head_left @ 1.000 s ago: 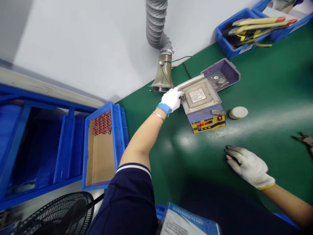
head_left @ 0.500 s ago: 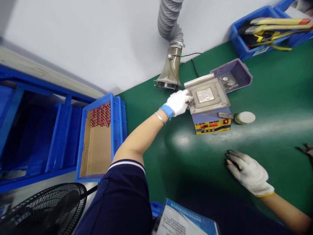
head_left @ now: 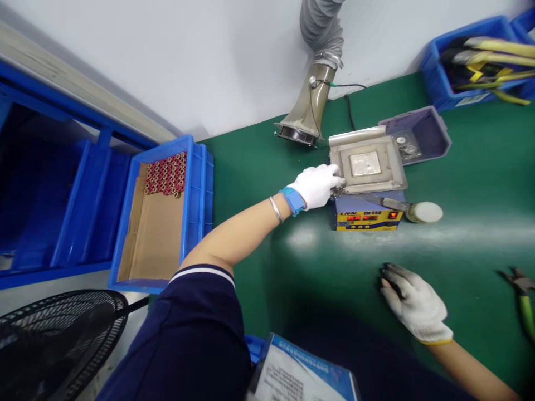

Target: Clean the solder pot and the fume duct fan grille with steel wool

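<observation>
My left hand (head_left: 317, 186), in a white glove, is at the front left corner of the solder pot (head_left: 368, 218). Its fingers are bent together over a small silvery, crumbly bit that is too unclear to name. A flat square of shiny metal (head_left: 365, 164) fills the middle of the pot's top tray. Across the pot's front ledge lies a flat-bladed tool (head_left: 393, 204), its end by a small white-lidded jar (head_left: 426, 212). My right hand (head_left: 416, 303), gloved with dark-stained fingertips, rests on the green table, thumb and fingers apart, with nothing visible in it.
A fume duct nozzle (head_left: 307, 106) stands behind the pot. Beside it sits a purple bin (head_left: 434, 131) with metal scraps. Blue bins (head_left: 432, 72) hold yellow-handled tools. Pliers (head_left: 522, 287) lie at right. A blue crate (head_left: 188, 206) of red ringed parts and a fan (head_left: 62, 334) are at left.
The view has shifted, bringing more of the pliers into sight. My left hand has slid along the pot's left edge toward its front corner. My right hand stays on the table.
</observation>
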`<state>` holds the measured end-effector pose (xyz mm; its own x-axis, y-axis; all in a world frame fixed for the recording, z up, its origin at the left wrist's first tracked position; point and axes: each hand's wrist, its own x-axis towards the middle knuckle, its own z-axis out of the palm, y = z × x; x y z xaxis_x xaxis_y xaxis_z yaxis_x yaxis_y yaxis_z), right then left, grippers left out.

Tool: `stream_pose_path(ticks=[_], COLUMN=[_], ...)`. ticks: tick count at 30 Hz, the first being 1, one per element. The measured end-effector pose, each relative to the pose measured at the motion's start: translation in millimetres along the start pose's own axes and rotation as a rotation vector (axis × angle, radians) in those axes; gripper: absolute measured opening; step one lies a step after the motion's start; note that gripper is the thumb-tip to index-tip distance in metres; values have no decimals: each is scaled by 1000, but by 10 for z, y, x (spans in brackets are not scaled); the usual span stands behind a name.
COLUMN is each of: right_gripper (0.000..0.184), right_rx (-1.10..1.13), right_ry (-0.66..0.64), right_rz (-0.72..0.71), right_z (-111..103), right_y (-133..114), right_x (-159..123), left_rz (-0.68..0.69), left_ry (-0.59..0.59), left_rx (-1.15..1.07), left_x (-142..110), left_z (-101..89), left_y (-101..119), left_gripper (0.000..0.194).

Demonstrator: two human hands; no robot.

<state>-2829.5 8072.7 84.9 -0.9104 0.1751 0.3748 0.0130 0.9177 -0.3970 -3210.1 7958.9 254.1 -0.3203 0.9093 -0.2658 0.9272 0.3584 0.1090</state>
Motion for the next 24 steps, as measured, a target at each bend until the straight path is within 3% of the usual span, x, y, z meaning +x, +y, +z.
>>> stream_pose_path(ticks=[5,7,12,15,19,24], right_gripper=[25,26,26,26,26,26], right_rx=[14,15,24,30,25,13], right_ry=[-5,-10,-20,-25,-20,-19], right_rz=[11,21,22,21,12,7], right_z=[-10,-10,-8,-15,-30,-30], right_y=[4,14,35,33,23,16], right_x=[-4,-14,-38,-32,-12,-15], left_rz=[-178,-181,-31,-90,-153,-50], left_ry=[107,135,34,38,151,55], left_rx=[-28,-17,-7,-35,-61,-72], left_x=[275,322,48,50,178,-50], left_z=[-82,-106,-27,-26,-53,42], left_y=[-165,-197,15,37,-53,113], left_gripper=[45,44,43,43,40,42])
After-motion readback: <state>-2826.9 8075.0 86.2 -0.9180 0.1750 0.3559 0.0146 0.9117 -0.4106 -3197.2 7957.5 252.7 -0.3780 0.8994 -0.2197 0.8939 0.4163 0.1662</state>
